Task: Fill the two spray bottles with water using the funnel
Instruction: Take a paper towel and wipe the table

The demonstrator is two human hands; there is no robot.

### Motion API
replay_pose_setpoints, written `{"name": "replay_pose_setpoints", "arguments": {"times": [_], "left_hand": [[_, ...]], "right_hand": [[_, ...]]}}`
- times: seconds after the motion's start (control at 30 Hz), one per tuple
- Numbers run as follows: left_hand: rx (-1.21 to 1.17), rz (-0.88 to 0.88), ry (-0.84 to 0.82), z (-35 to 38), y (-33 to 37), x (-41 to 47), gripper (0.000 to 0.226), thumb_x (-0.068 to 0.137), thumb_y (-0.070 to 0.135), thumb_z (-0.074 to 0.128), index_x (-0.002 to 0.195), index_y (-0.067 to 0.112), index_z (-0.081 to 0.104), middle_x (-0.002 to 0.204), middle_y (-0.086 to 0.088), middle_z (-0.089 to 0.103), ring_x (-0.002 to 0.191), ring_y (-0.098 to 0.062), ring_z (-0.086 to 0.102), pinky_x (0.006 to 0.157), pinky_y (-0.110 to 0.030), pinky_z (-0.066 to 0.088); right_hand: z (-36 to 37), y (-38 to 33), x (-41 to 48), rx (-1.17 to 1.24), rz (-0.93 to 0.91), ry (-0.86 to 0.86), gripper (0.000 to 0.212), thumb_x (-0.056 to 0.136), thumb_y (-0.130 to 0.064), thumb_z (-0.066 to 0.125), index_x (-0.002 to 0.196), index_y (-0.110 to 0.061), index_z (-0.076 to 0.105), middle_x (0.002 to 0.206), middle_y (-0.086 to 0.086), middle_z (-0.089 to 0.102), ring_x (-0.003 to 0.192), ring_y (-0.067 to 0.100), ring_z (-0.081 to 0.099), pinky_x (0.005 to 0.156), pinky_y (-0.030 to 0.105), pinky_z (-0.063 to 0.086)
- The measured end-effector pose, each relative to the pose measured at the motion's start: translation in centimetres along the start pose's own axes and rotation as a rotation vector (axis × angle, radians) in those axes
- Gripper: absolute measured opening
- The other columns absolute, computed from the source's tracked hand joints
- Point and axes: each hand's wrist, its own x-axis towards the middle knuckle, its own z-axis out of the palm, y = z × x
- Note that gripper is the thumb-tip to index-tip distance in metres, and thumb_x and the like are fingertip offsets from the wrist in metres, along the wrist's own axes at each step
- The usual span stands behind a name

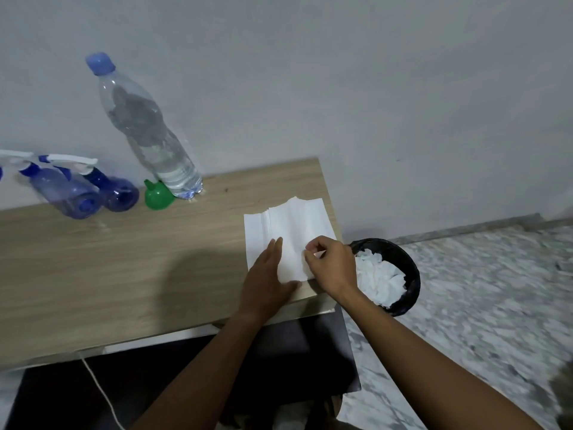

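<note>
Two blue spray bottles with white triggers stand at the table's back left, one (66,193) in front and the other (116,192) beside it. A green funnel (158,195) sits upside down next to a clear water bottle (145,125) with a blue cap. At the table's right end lies a stack of white paper tissues (291,221). My left hand (266,280) presses flat on the stack's near left part. My right hand (331,262) pinches the top tissue near its right edge.
The wooden table (124,268) stands against a grey wall. A black bin (390,274) holding crumpled white tissues stands on the marble floor just right of the table. A white cord (99,392) hangs below the table's front edge.
</note>
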Motion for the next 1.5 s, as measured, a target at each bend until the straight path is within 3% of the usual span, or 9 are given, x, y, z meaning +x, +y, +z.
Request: {"name": "replay_pose_setpoints", "arguments": {"times": [0.23, 0.57, 0.73, 0.93, 1.2, 1.33, 1.43, 1.5], "left_hand": [[0.016, -0.036, 0.005, -0.2, 0.0, 0.4, 0.104, 0.084, 0.036, 0.082, 0.164, 0.021, 0.016, 0.17, 0.001, 0.023, 0.156, -0.015, 0.024, 0.122, -0.027, 0.024], [0.016, -0.039, 0.013, -0.1, -0.1, 0.4, 0.104, 0.083, 0.037, 0.082, 0.163, 0.019, 0.018, 0.169, 0.001, 0.026, 0.156, -0.014, 0.025, 0.121, -0.025, 0.024], [0.041, -0.031, 0.012, -0.1, 0.0, 0.4, 0.097, 0.085, 0.038, 0.08, 0.162, 0.017, 0.024, 0.168, 0.002, 0.03, 0.154, -0.014, 0.026, 0.122, -0.027, 0.025], [0.073, -0.015, -0.019, -0.1, 0.1, 0.4, 0.084, 0.089, 0.04, 0.076, 0.159, 0.025, 0.033, 0.169, 0.003, 0.027, 0.157, -0.015, 0.02, 0.125, -0.034, 0.024], [0.076, -0.028, -0.017, -0.1, 0.2, 0.4, 0.083, 0.088, 0.039, 0.076, 0.159, 0.022, 0.036, 0.169, 0.002, 0.027, 0.158, -0.015, 0.019, 0.125, -0.033, 0.023], [0.067, -0.034, -0.013, 0.0, 0.2, 0.4, 0.083, 0.088, 0.039, 0.077, 0.158, 0.022, 0.037, 0.169, 0.003, 0.027, 0.157, -0.014, 0.019, 0.124, -0.031, 0.022], [0.072, -0.039, -0.017, 0.1, 0.1, 0.4, 0.084, 0.088, 0.04, 0.076, 0.159, 0.022, 0.035, 0.169, 0.004, 0.027, 0.157, -0.013, 0.019, 0.124, -0.031, 0.021], [0.074, -0.043, -0.016, 0.1, 0.1, 0.5, 0.085, 0.087, 0.041, 0.077, 0.159, 0.022, 0.035, 0.169, 0.004, 0.027, 0.158, -0.013, 0.018, 0.125, -0.031, 0.021]], "right_hand": [[-0.2, -0.2, 0.1, 0.027, 0.028, 0.033, 0.01, 0.089, -0.026, 0.068, 0.096, -0.031, 0.074, 0.078, -0.016, 0.067, 0.078, 0.014, 0.066, 0.073, 0.031, 0.054], [-0.4, 0.0, -0.1, 0.049, 0.027, 0.152, 0.011, 0.094, -0.026, 0.062, 0.092, -0.028, 0.072, 0.084, -0.014, 0.068, 0.07, 0.015, 0.065, 0.072, 0.034, 0.054], [-0.4, 0.2, -0.2, -0.027, 0.048, 0.061, 0.027, 0.097, -0.022, 0.058, 0.12, -0.027, 0.072, 0.099, -0.003, 0.075, 0.096, 0.021, 0.068, 0.084, 0.035, 0.054], [-0.1, -0.1, 0.2, -0.055, 0.065, 0.079, 0.02, 0.093, -0.037, 0.067, 0.109, -0.029, 0.074, 0.093, -0.009, 0.069, 0.087, 0.013, 0.064, 0.078, 0.033, 0.054], [0.2, -0.6, 0.6, -0.132, 0.047, 0.052, 0.011, 0.094, -0.028, 0.066, 0.088, -0.025, 0.074, 0.093, -0.006, 0.072, 0.083, 0.018, 0.067, 0.074, 0.035, 0.055], [0.5, -0.6, 0.4, -0.147, 0.016, 0.111, 0.011, 0.096, -0.028, 0.062, 0.095, -0.022, 0.072, 0.102, -0.003, 0.068, 0.089, 0.019, 0.064, 0.079, 0.038, 0.053], [0.7, -0.4, 1.2, -0.144, 0.09, 0.164, 0.023, 0.095, -0.037, 0.062, 0.108, -0.022, 0.073, 0.102, -0.002, 0.07, 0.094, 0.02, 0.066, 0.085, 0.042, 0.054], [0.8, -0.6, 2.0, -0.166, 0.124, 0.121, 0.029, 0.093, -0.045, 0.064, 0.109, -0.023, 0.076, 0.099, -0.004, 0.075, 0.094, 0.02, 0.068, 0.083, 0.037, 0.053]]}}
